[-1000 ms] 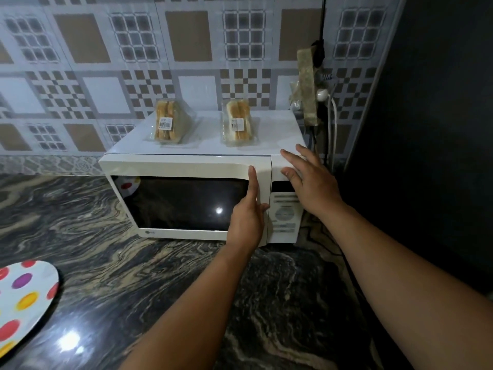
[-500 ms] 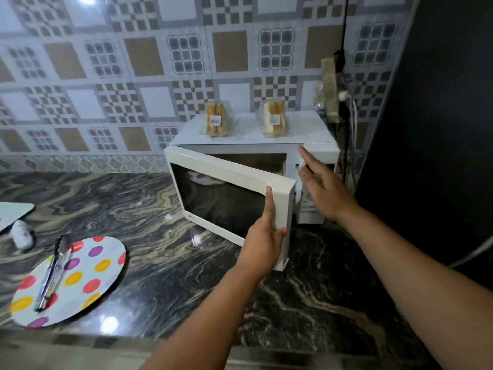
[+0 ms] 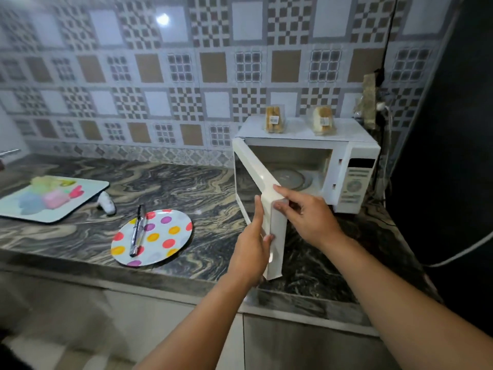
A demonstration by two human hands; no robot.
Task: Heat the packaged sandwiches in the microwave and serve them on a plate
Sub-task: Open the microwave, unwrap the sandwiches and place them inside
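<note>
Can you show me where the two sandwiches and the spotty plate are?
left sandwich pack (image 3: 274, 120): head view, on its white label.
right sandwich pack (image 3: 322, 120): head view, middle of the bread.
spotty plate (image 3: 170, 231): head view, bare part right of the tongs.

Sandwich labels (image 3: 274, 119): too small for you to read.
Tray (image 3: 88, 194), left edge: cut off.
Control panel (image 3: 354, 186) text: blurred.
Your forearms: leave the frame's bottom.
</note>
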